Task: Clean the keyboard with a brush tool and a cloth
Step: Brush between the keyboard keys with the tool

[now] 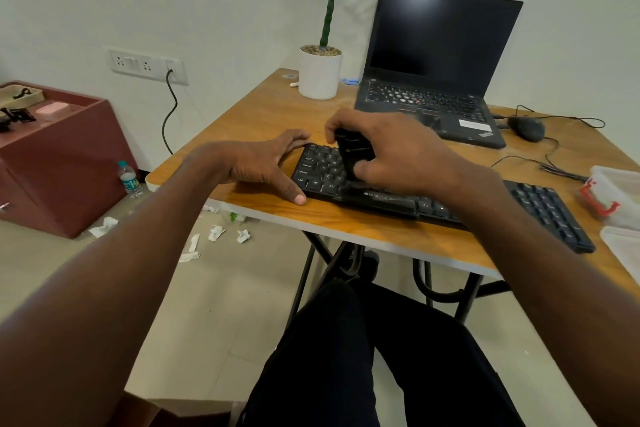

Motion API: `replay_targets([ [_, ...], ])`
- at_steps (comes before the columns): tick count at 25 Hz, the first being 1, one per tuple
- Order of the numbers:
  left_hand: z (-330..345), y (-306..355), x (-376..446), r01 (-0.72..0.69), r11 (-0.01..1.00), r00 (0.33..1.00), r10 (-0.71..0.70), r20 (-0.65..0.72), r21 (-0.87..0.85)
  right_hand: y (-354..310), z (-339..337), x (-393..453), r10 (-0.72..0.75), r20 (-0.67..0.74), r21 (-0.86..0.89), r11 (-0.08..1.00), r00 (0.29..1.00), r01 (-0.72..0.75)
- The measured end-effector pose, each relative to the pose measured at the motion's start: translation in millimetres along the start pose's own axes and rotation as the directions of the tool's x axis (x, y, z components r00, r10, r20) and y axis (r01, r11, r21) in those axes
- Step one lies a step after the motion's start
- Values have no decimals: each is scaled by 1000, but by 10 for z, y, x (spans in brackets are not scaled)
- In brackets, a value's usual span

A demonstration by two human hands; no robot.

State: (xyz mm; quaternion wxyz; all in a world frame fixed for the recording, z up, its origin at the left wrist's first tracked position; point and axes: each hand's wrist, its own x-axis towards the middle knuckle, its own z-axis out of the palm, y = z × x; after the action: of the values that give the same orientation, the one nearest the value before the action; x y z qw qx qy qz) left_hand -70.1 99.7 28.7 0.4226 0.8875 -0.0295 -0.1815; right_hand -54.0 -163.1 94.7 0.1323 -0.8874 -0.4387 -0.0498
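A black keyboard (540, 208) lies slantwise near the front edge of the wooden table (263, 114). My right hand (398, 152) grips a black brush tool (353, 154) and holds it down on the keys of the keyboard's left half, its bristle end near the space bar. My left hand (263, 163) rests on the table with fingers straight, touching the keyboard's left end, thumb along its front corner. A white cloth (623, 250) shows at the right edge of the table, partly cut off.
An open black laptop (440, 55) stands behind the keyboard, a wired mouse (526, 128) to its right. A white plant pot (319, 74) sits at the back. A clear box with a red clip (609, 194) is at right. Crumpled tissues (216, 232) and a water bottle (130, 179) lie on the floor.
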Motion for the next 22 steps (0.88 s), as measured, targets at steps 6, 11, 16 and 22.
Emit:
replay_targets([
  [6,14,14,1,22,1000,1000,-22,-13,-7,65,-16,-195,-71,47,142,988,996,63],
  [11,13,17,-10,10,1000,1000,-10,-5,-17,94,42,-287,-91,2,212,973,996,88],
  [16,13,25,-12,25,1000,1000,-25,-12,-11,423,-77,-365,114,-62,264,960,992,-93],
  [22,24,20,-6,25,1000,1000,-25,-5,-19,398,-75,-359,141,-53,122,984,989,-133],
])
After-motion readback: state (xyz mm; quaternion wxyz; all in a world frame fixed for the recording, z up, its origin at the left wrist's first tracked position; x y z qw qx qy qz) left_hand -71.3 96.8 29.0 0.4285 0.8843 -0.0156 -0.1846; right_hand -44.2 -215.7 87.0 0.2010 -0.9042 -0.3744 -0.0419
